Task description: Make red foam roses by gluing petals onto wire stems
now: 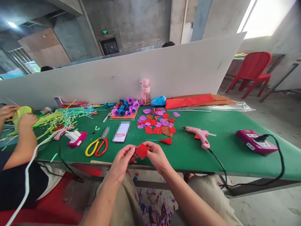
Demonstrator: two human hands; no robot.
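A red paper petal (142, 151) is held between my two hands at the table's front edge. My left hand (125, 158) pinches its left side, and my right hand (155, 154) grips its right side; both are closed. Just beyond them lies a red rolled paper bud (166, 141) on a thin wire. Farther back, loose purple, red and brown petals (157, 129) are spread on the green table (188, 169). A pink glue gun (199, 135) rests to the right of the petals. Scissors with yellow and red handles (98, 145) lie to the left of my hands.
Finished purple and blue paper flowers (127, 107) sit at the back, near a pink bottle (145, 89). A phone (121, 131) lies left of centre. Purple power sockets (256, 142) with cords stand on the table. At far left, a co-worker's hands (27, 120) hold yellow-green material.
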